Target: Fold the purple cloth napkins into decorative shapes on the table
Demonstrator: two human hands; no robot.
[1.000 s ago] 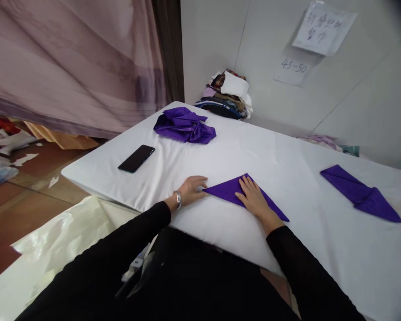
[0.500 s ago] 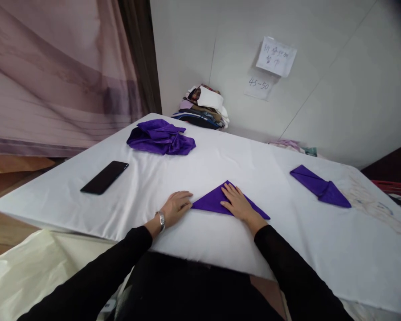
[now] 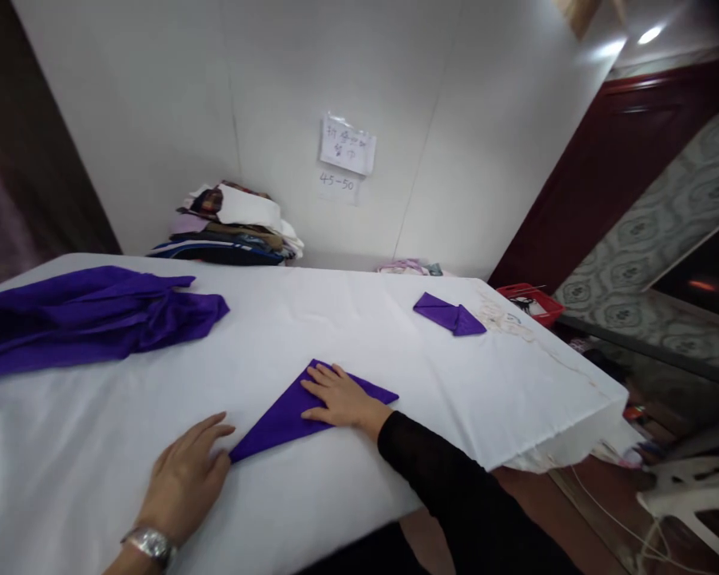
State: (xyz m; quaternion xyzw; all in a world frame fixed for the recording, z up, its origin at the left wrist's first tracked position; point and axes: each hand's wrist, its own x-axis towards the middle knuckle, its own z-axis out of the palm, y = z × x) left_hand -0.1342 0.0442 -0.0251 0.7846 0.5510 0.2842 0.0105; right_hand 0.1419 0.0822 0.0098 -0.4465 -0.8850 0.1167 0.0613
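A purple cloth napkin (image 3: 281, 419), folded into a triangle, lies flat on the white-covered table. My right hand (image 3: 339, 397) rests flat on it with fingers spread, covering part of its middle. At the napkin's left corner is my left hand (image 3: 188, 471), its thumb by the tip and its other fingers stretched out and apart from the cloth. That wrist wears a silver watch (image 3: 151, 545). Farther right lies a second purple napkin (image 3: 449, 314), folded into a narrow pointed shape. To the left sits a crumpled heap of purple cloth (image 3: 96, 315).
The white tablecloth (image 3: 311, 319) covers a table against the wall. Behind its far edge rises a pile of folded clothes (image 3: 233, 228). Handwritten paper signs (image 3: 346, 148) hang above. A red basket (image 3: 530, 303) and a white plastic stool (image 3: 695, 499) are at the right.
My view has swung to the right, so the phone has left it and a door and red basket show fully. Both hands keep their places at the triangular napkin.
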